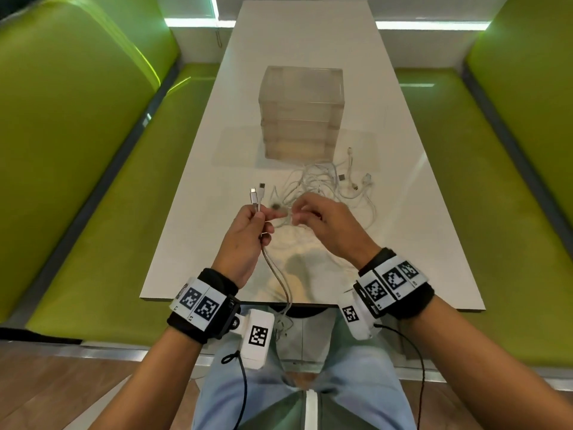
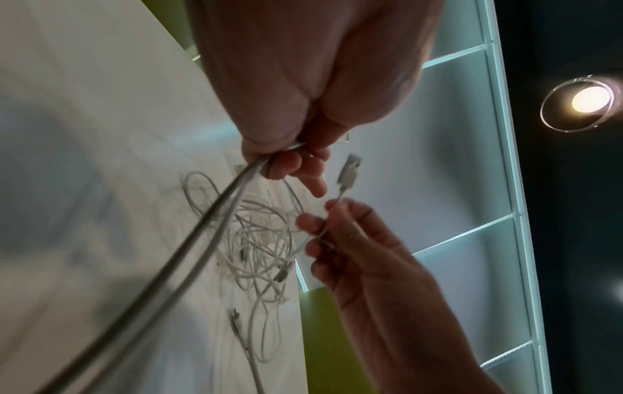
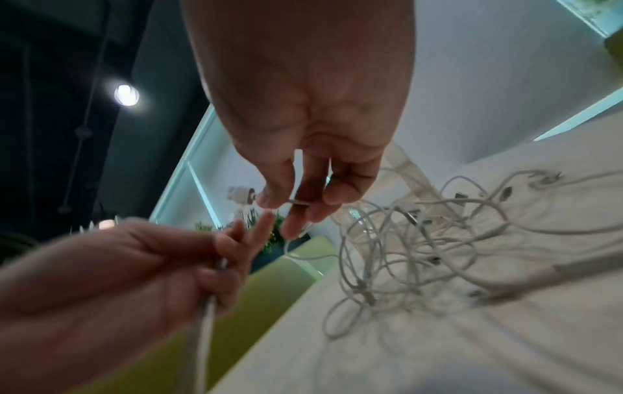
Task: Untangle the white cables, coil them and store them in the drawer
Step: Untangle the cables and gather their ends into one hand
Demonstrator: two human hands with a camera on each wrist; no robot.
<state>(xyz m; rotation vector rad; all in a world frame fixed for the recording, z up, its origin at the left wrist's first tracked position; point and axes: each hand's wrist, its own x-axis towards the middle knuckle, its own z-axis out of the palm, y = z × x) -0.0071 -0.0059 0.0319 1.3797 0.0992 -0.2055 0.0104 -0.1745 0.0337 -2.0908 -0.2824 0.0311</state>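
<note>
My left hand (image 1: 249,223) grips two white cable ends, whose connectors (image 1: 257,193) stick up above its thumb. Their two strands (image 1: 279,280) hang down over the table's near edge towards my lap. In the left wrist view the strands (image 2: 209,226) run out of the left hand (image 2: 290,157). Just to the right, my right hand (image 1: 305,215) pinches a thin white cable (image 3: 298,203) between thumb and fingers. That cable leads into the tangle of white cables (image 1: 325,181) lying on the table. The translucent drawer unit (image 1: 300,113) stands behind the tangle, all drawers shut.
The white table (image 1: 198,187) is long and narrow, with green benches (image 1: 93,197) on both sides. Loose plugs (image 1: 367,178) lie at the tangle's right side. My knees in light jeans (image 1: 356,383) are under the near edge.
</note>
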